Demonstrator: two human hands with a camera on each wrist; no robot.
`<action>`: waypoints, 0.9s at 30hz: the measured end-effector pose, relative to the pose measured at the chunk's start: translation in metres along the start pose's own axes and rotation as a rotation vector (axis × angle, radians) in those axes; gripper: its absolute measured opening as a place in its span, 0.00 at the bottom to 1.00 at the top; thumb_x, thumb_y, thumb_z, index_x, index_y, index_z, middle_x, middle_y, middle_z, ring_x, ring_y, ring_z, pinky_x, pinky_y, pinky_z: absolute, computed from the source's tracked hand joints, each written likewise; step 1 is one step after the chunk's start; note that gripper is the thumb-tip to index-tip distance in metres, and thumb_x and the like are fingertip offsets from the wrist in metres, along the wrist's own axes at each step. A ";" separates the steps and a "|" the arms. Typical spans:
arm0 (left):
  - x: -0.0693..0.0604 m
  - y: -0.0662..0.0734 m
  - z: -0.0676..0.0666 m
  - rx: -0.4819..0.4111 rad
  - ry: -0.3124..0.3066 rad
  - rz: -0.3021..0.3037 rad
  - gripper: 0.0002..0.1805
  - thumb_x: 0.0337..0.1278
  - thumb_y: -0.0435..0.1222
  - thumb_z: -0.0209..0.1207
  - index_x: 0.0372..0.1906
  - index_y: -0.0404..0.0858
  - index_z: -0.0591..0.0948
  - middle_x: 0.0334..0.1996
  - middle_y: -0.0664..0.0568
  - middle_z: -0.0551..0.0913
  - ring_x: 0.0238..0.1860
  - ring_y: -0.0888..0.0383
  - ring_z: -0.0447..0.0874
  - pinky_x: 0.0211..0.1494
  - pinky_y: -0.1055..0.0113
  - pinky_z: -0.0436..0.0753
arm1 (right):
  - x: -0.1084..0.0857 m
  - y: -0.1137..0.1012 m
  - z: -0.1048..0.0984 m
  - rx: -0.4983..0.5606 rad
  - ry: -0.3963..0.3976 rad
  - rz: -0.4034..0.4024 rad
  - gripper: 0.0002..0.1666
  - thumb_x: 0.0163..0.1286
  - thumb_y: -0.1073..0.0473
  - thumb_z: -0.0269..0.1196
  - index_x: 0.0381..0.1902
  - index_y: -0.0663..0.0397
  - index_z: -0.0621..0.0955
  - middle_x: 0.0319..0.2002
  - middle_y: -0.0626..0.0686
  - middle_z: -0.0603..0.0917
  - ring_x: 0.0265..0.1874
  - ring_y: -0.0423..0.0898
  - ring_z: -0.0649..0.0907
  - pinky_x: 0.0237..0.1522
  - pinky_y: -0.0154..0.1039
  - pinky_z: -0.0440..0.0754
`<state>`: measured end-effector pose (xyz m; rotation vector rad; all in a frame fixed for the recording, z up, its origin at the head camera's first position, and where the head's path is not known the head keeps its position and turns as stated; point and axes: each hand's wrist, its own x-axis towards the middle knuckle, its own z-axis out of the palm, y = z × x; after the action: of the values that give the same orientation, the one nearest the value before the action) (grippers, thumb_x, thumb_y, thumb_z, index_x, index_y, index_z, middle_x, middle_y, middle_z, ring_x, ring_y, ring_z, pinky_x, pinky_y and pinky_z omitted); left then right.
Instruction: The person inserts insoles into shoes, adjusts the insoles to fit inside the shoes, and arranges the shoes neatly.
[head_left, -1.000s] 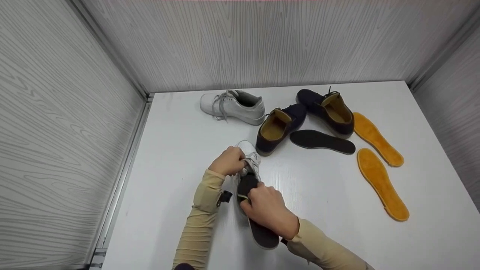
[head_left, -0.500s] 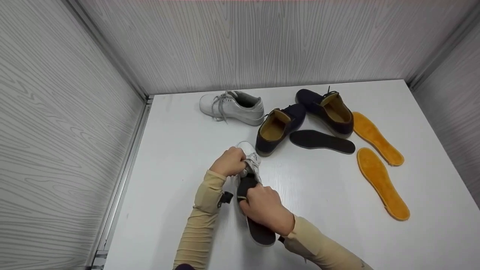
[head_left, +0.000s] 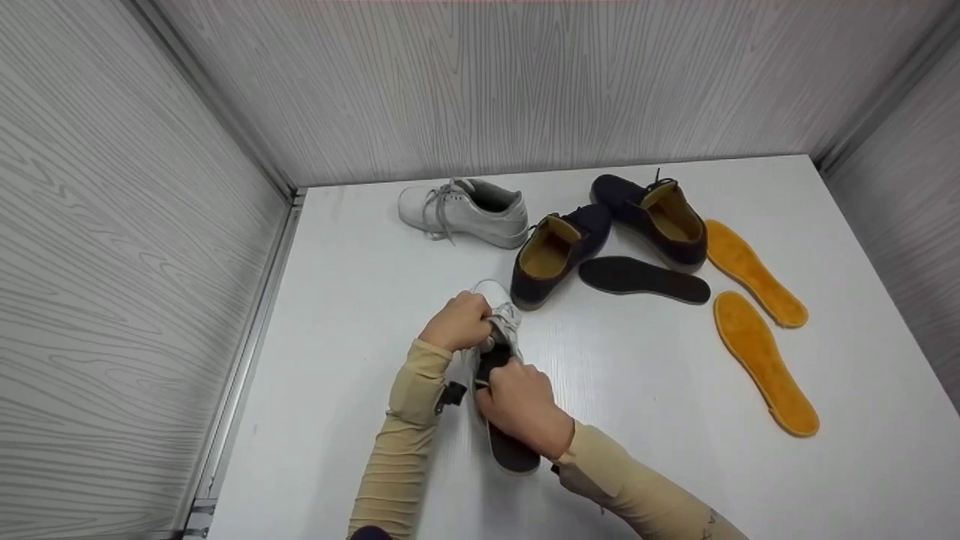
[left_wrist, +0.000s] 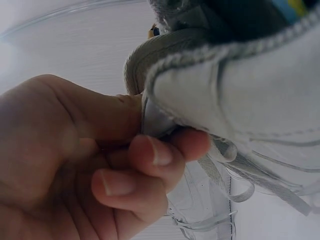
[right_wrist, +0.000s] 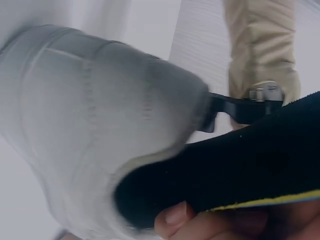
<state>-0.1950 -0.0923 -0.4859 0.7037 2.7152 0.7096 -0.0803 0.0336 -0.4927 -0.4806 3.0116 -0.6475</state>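
A white lace-up sneaker (head_left: 490, 291) lies on the table with its toe pointing away from me. At its lace opening, my left hand (head_left: 456, 322) pinches the upper; in the left wrist view, thumb and fingers hold the edge of the upper (left_wrist: 165, 95) beside the grey laces (left_wrist: 270, 182). My right hand (head_left: 523, 405) grips a dark insole (head_left: 514, 454) with a yellow edge stripe. The insole's front part is inside the sneaker, and its other end sticks out behind the heel. In the right wrist view the insole (right_wrist: 245, 155) enters the shoe opening.
Another white sneaker (head_left: 461, 217) stands at the back. Two dark lace-up shoes (head_left: 592, 225) (head_left: 622, 196) with tan linings stand right of it. Close by lie a loose dark insole (head_left: 643, 280) and two orange insoles (head_left: 754, 274) (head_left: 765, 364). Patterned grey walls border the table.
My right hand has moved forward and slightly left, and the dark insole has slid deeper into the white sneaker. My left hand has stayed on the upper.
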 end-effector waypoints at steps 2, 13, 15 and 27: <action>0.000 0.000 0.000 -0.005 -0.005 0.002 0.23 0.48 0.25 0.52 0.05 0.45 0.61 0.06 0.60 0.57 0.09 0.62 0.57 0.15 0.70 0.59 | 0.002 0.002 0.006 -0.015 0.020 -0.003 0.20 0.56 0.59 0.61 0.08 0.52 0.68 0.16 0.57 0.74 0.13 0.54 0.76 0.14 0.50 0.73; 0.002 -0.002 0.001 -0.060 -0.034 -0.037 0.21 0.50 0.25 0.52 0.07 0.44 0.67 0.05 0.59 0.65 0.07 0.63 0.64 0.13 0.71 0.64 | -0.007 -0.002 0.001 -0.139 -0.120 0.027 0.19 0.60 0.50 0.64 0.29 0.65 0.81 0.25 0.62 0.78 0.22 0.55 0.81 0.19 0.50 0.79; 0.002 -0.002 0.001 -0.068 -0.034 -0.042 0.21 0.50 0.25 0.52 0.07 0.44 0.67 0.05 0.59 0.65 0.07 0.63 0.64 0.13 0.71 0.64 | -0.012 -0.006 -0.006 -0.194 -0.203 0.026 0.25 0.61 0.46 0.64 0.39 0.66 0.82 0.27 0.62 0.80 0.25 0.55 0.82 0.21 0.49 0.80; 0.002 -0.004 0.000 -0.081 -0.046 -0.035 0.22 0.49 0.25 0.52 0.06 0.45 0.65 0.05 0.59 0.65 0.07 0.64 0.65 0.13 0.71 0.65 | -0.016 -0.018 -0.009 -0.041 -0.180 0.050 0.16 0.58 0.55 0.60 0.15 0.55 0.72 0.16 0.56 0.76 0.16 0.52 0.78 0.16 0.47 0.76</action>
<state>-0.1983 -0.0946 -0.4882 0.6439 2.6346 0.7809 -0.0605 0.0269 -0.4778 -0.4374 2.8620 -0.5111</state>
